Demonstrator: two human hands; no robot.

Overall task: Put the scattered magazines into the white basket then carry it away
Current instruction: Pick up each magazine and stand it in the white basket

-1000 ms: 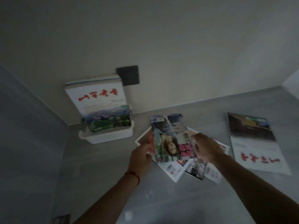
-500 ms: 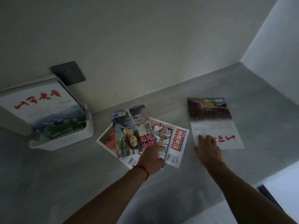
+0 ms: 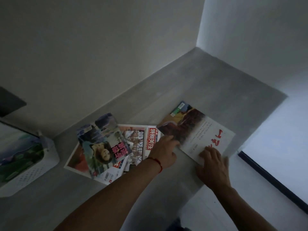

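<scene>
A single head-worn wide-angle view looks forward and steeply down along both forearms onto a grey counter (image 3: 208,90) in a wall corner (image 3: 197,45). It sits close above the surface, tilted, with the white basket (image 3: 41,165) cropped at the left edge.

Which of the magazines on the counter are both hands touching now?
The white magazine with red calligraphy, lying apart at the right. The right hand presses its near edge and the left hand touches its corner; the overlapping pile goes untouched.
</scene>
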